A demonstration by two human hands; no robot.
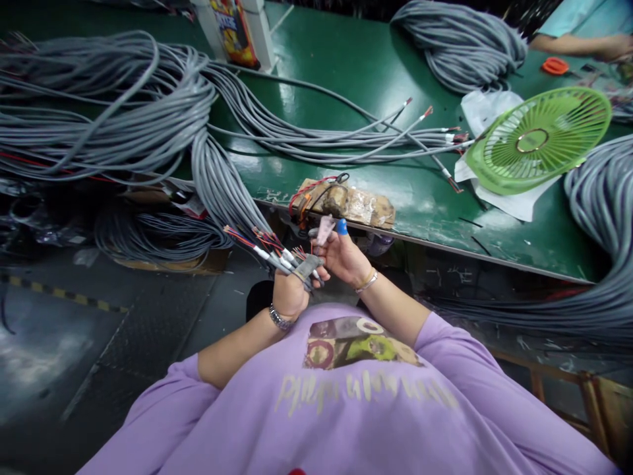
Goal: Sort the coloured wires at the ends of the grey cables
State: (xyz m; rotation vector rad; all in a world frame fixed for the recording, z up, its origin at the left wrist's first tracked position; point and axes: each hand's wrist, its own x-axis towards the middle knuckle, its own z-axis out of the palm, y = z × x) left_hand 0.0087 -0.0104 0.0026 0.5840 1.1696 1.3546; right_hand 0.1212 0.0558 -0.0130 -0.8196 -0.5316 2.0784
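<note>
Diagonally, gray multicore cables [271,259] clamped in the left hand [289,293] aim stripped ends forward-left beside the green worktop [341,72], above gray floor [153,330]; right hand's [347,260] grip unclear.

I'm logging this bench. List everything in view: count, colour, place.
Table: one, green, top half.
Large cable bundle: one, grey, table's left.
Cable coil: one, grey, far side.
Draped cables: uncounted, grey, right edge.
Lower coil: one, grey, below table.
Fan: one, green, table's right.
Paper: uncounted, white, under fan.
Cardboard: one, brown, table's near edge.
Packet: one, multicoloured, far side.
Orange item: one, orange, far right.
Blurred clutter: uncounted, mostly dark, left edge.
Co-worker's sleeve: one, light blue, top right.
Shirt: one, purple, bottom.
Left hand: one, silver watch, gripping cable ends.
Right hand: one, blue fingertip cover, beside cable ends.
</note>
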